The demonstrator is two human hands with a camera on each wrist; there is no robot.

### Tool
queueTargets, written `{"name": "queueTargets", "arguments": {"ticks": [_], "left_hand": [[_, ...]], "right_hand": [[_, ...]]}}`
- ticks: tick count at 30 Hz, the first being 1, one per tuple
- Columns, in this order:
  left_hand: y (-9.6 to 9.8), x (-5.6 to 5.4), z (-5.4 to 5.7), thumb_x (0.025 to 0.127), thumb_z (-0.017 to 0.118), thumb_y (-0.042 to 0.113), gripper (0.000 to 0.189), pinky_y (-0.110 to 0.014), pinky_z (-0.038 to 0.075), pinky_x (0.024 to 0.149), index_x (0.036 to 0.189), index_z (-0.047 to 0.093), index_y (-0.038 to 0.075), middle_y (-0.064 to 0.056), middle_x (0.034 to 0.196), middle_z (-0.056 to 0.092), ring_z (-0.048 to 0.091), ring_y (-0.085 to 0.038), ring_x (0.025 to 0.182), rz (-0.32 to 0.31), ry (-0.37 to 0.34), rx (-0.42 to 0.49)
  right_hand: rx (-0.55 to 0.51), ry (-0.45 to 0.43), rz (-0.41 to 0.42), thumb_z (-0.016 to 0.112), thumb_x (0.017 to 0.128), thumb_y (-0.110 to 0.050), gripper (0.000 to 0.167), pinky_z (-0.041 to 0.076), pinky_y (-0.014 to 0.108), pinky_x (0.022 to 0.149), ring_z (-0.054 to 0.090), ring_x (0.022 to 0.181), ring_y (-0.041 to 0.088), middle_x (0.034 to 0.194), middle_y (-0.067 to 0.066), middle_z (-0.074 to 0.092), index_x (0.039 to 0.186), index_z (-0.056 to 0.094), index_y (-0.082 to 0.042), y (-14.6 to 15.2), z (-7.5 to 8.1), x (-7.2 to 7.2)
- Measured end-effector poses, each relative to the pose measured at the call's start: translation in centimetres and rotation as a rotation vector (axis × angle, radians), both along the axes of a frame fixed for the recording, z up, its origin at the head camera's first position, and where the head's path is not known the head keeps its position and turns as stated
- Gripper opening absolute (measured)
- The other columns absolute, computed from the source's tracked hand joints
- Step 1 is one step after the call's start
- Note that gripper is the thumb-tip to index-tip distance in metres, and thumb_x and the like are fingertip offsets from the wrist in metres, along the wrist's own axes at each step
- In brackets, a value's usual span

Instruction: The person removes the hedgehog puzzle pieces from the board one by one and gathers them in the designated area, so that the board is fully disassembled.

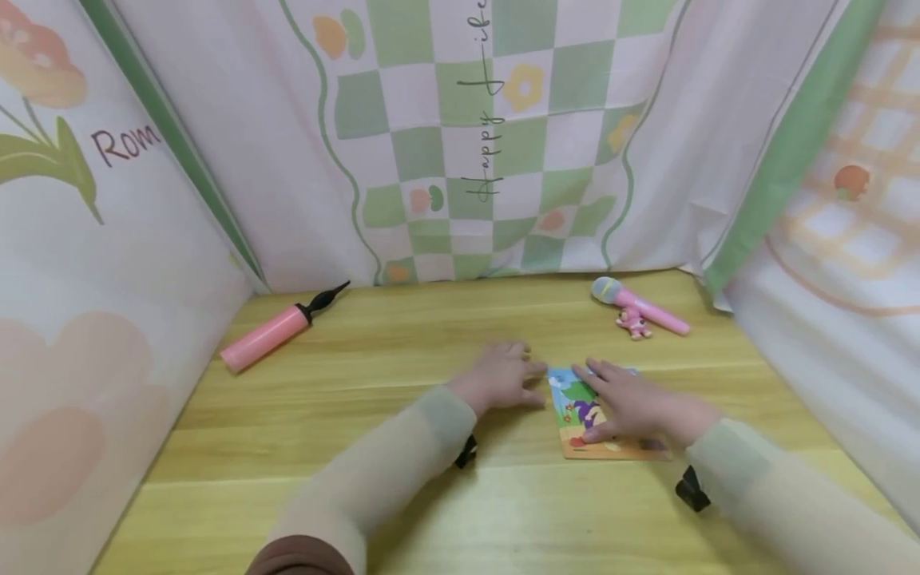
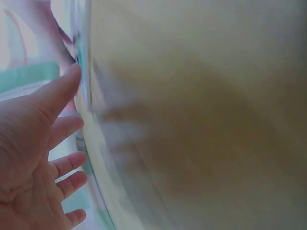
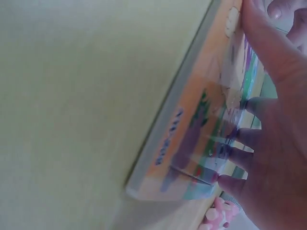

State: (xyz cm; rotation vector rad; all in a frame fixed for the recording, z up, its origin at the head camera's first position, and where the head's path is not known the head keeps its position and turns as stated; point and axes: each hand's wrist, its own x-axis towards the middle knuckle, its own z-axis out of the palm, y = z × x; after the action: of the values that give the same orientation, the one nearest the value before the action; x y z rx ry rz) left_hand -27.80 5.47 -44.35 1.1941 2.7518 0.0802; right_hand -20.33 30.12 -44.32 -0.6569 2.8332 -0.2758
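A flat rectangular board with a bright cartoon picture lies on the table, right of centre. My right hand rests over it with fingers spread and straight, covering much of its right half. In the right wrist view, the fingertips meet the glossy face of the picture board, whose thick pale edge shows. My left hand is just left of the board, palm down, its fingers extended toward the board's left edge. Nothing is held in the left hand, seen with fingers apart above the wood.
A pink toy microphone lies at the back right, with a small pink figurine against it. At the back left is a pink hand pump with a black nozzle. Printed curtains enclose the wooden table behind and on both sides.
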Motion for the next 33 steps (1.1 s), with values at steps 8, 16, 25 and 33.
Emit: {"name": "queueTargets", "arguments": {"ticks": [8, 16, 25, 33], "left_hand": [[2.8, 0.9, -0.1, 0.084, 0.066, 0.061, 0.06, -0.042, 0.034, 0.103, 0.137, 0.058, 0.033, 0.004, 0.121, 0.051, 0.045, -0.014, 0.113, 0.011, 0.019, 0.057], [4.4, 1.1, -0.1, 0.077, 0.079, 0.053, 0.055, -0.033, 0.037, 0.094, 0.124, 0.067, 0.025, 0.007, 0.111, 0.053, 0.048, -0.011, 0.103, 0.075, -0.002, 0.127], [5.5, 0.6, -0.5, 0.074, 0.085, 0.043, 0.044, -0.031, 0.039, 0.092, 0.108, 0.064, 0.024, 0.008, 0.099, 0.05, 0.047, -0.009, 0.093, 0.18, -0.134, 0.18], [5.7, 0.3, -0.5, 0.073, 0.086, 0.033, 0.042, -0.033, 0.043, 0.09, 0.105, 0.062, 0.023, 0.004, 0.107, 0.051, 0.049, -0.013, 0.096, 0.235, -0.261, 0.242]], "right_hand": [[-0.064, 0.005, -0.013, 0.064, 0.075, -0.075, 0.115, 0.024, 0.067, 0.106, 0.019, 0.138, 0.055, 0.156, 0.032, 0.017, 0.154, 0.026, -0.001, 0.1, -0.5, 0.2], [-0.022, 0.105, 0.01, 0.063, 0.084, -0.066, 0.101, 0.031, 0.063, 0.105, 0.028, 0.136, 0.052, 0.153, 0.032, 0.024, 0.149, 0.033, 0.006, -0.6, 0.1, 1.9], [-0.074, 0.086, 0.016, 0.063, 0.087, -0.062, 0.09, 0.026, 0.068, 0.104, 0.025, 0.137, 0.054, 0.152, 0.034, 0.024, 0.15, 0.037, -0.003, -1.1, 0.0, 4.0], [-0.078, 0.064, 0.031, 0.058, 0.087, -0.064, 0.085, 0.02, 0.069, 0.106, 0.017, 0.14, 0.053, 0.157, 0.029, 0.017, 0.155, 0.031, -0.021, -0.8, -0.5, 5.1]]}}
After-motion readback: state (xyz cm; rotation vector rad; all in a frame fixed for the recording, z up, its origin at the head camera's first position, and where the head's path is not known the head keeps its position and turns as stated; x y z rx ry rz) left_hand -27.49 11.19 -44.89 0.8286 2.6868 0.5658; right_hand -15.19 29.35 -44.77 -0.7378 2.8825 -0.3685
